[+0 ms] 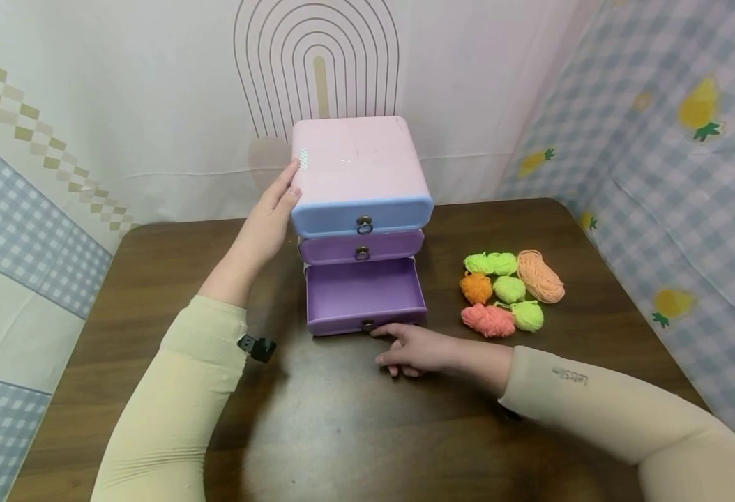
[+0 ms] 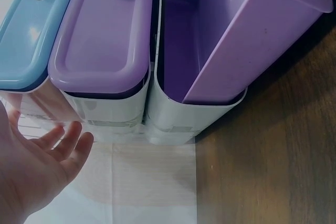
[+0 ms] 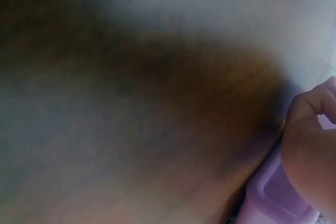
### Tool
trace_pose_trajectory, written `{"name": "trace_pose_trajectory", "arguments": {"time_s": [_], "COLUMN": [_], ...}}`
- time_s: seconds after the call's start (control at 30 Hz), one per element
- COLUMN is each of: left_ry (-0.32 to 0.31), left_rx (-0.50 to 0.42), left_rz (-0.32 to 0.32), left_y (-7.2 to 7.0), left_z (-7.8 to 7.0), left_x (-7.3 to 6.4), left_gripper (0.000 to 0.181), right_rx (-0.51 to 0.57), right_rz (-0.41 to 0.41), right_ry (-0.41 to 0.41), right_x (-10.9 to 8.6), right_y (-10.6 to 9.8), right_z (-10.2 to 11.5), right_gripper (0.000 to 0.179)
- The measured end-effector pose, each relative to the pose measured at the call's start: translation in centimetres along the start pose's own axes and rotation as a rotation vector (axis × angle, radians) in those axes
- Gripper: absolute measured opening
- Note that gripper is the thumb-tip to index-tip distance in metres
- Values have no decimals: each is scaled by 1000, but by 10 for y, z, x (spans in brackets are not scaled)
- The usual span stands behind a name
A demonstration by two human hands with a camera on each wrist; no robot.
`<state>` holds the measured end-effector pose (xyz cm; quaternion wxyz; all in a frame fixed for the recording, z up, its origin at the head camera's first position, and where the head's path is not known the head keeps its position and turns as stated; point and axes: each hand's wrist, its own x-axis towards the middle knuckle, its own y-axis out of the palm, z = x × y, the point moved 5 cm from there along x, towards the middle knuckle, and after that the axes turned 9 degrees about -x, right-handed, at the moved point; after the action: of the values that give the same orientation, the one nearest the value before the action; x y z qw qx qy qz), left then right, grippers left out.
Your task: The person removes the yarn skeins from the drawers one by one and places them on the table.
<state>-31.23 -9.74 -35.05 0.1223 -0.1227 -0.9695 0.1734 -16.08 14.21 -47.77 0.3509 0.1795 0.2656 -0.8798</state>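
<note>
A small chest of drawers (image 1: 358, 160) with a pink top stands at the table's back. Its upper drawer (image 1: 326, 222) is blue and the middle drawer (image 1: 330, 251) purple; both are pushed in. The bottom purple drawer (image 1: 364, 289) is pulled out, with a bare floor. My left hand (image 1: 267, 219) rests against the chest's upper left side, fingers loosely bent in the left wrist view. At the bottom drawer's front, my right hand (image 1: 418, 348) hooks its index finger at the ring pull (image 1: 367, 325), which the fingertip partly hides. The right wrist view is mostly blurred.
Right of the chest lie several small yarn balls: yellow-green (image 1: 509, 288), orange (image 1: 475, 287) and coral (image 1: 488, 320), plus a longer peach skein (image 1: 540, 277). Patterned cloth (image 1: 468, 90) hangs behind and beside the brown wooden table (image 1: 342, 432).
</note>
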Motion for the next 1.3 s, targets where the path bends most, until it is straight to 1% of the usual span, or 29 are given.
{"name": "trace_pose_trajectory", "arguments": {"time_s": [0.07, 0.13, 0.27, 0.47, 0.57, 0.7, 0.93, 1.13, 1.3], "left_ry": [-2, -4, -5, 5, 7, 18, 11, 20, 6], "left_rx": [0, -1, -7, -12, -14, -19, -16, -4, 6], "left_rz": [2, 4, 3, 3, 4, 6, 5, -2, -6], "left_y": [0, 0, -1, 0, 0, 0, 0, 0, 0], "left_z": [0, 0, 1, 0, -1, -1, -3, -2, 0], "left_x": [0, 0, 0, 0, -1, -1, -1, 0, 1], "left_gripper": [55, 55, 55, 56, 56, 56, 56, 55, 55], "right_rx": [58, 94, 119, 136, 181, 234, 275, 312, 295], "right_rz": [9, 15, 22, -6, -11, -37, -69, -84, -107], "right_ry": [10, 16, 21, 20, 24, 31, 32, 13, -20], "right_x": [0, 0, -1, -2, -2, -6, -12, -11, -7], "right_y": [2, 4, 5, 6, 7, 8, 8, 10, 8], "right_z": [-2, -3, -3, -3, -5, -6, -2, -1, -2], "right_gripper": [59, 59, 59, 55, 56, 58, 62, 60, 53]}}
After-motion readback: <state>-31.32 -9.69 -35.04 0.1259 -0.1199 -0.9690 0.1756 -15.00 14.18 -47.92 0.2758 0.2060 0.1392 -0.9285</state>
